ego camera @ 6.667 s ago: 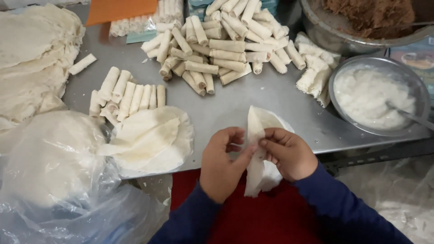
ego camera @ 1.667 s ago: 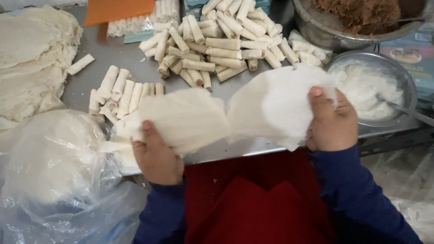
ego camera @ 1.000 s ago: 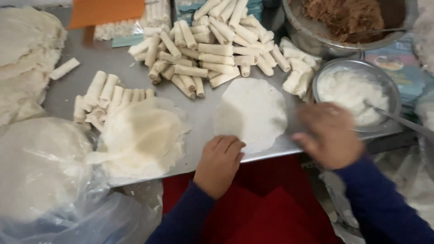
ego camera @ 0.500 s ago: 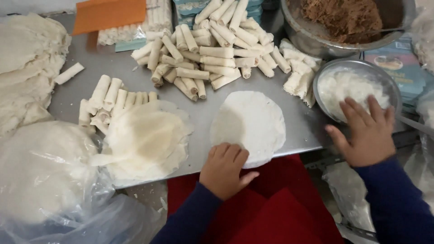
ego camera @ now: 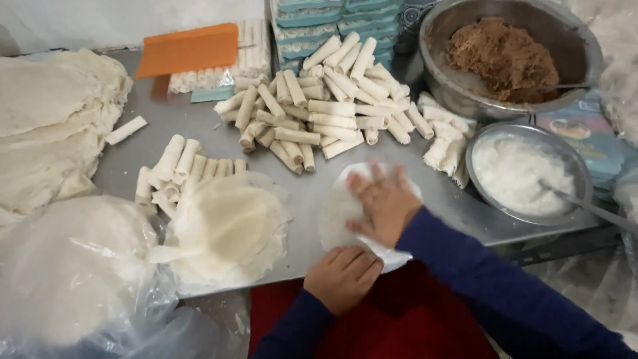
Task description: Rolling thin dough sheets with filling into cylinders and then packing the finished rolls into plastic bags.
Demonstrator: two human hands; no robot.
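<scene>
A round white wrapper sheet (ego camera: 334, 216) lies flat on the steel table (ego camera: 199, 126) near its front edge. My right hand (ego camera: 382, 203) rests palm down on the middle of the sheet, fingers spread. My left hand (ego camera: 342, 278) sits with curled fingers on the sheet's near edge, at the table's front. A stack of thin wrappers (ego camera: 229, 229) lies to the left of the sheet.
A pile of rolled spring rolls (ego camera: 319, 110) fills the table's middle, with a smaller row (ego camera: 179, 169) at left. A bowl of white paste with a spoon (ego camera: 525, 174) and a large bowl of brown filling (ego camera: 508, 56) stand at right. Bagged wrappers (ego camera: 66, 266) lie at left.
My right hand has come back from the paste bowl and now lies flat on the sheet. The left hand has stayed at the sheet's near edge.
</scene>
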